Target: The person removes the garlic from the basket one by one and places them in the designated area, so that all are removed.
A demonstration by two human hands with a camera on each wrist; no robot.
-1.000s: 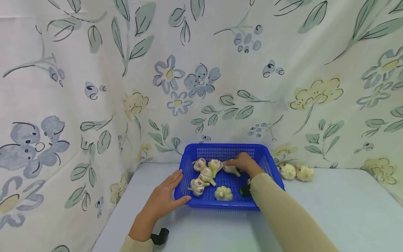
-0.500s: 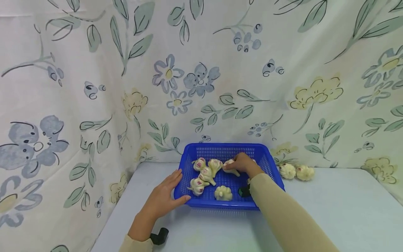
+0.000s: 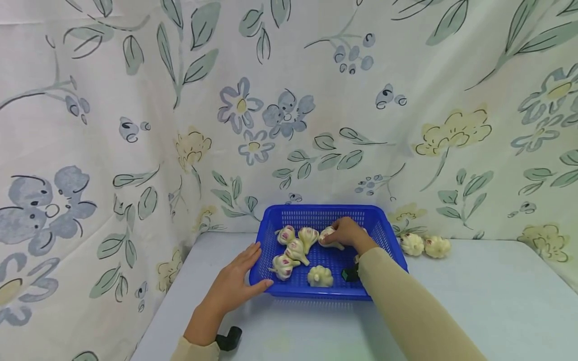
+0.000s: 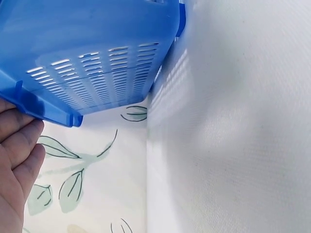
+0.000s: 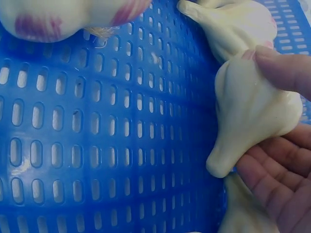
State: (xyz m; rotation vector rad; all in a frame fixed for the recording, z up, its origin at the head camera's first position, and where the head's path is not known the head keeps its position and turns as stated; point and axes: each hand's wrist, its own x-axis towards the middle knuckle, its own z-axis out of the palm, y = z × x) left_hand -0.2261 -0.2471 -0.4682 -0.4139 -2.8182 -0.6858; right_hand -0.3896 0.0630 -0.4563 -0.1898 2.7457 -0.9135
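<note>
A blue plastic basket (image 3: 316,292) stands on the table with several garlic bulbs inside. My right hand (image 3: 353,233) reaches into its back right part and holds a garlic bulb (image 3: 328,235) between thumb and fingers. The right wrist view shows that bulb (image 5: 252,104) close up, its stem pointing down, with other bulbs above and below it. My left hand (image 3: 232,281) rests at the basket's left front corner, fingers along the left rim and thumb by the front rim. Straight fingers (image 4: 22,138) touch the rim's underside in the left wrist view.
More garlic bulbs (image 3: 296,249) are grouped at the basket's left, and a paler bulb (image 3: 320,276) sits near its front wall. Two bulbs (image 3: 425,245) lie on the white table (image 3: 487,291), right of the basket. A floral cloth (image 3: 289,150) hangs behind.
My right fingers have come down around the garlic bulb, which has shifted slightly left and back. Another bulb now shows just right of that hand. My left hand keeps its place.
</note>
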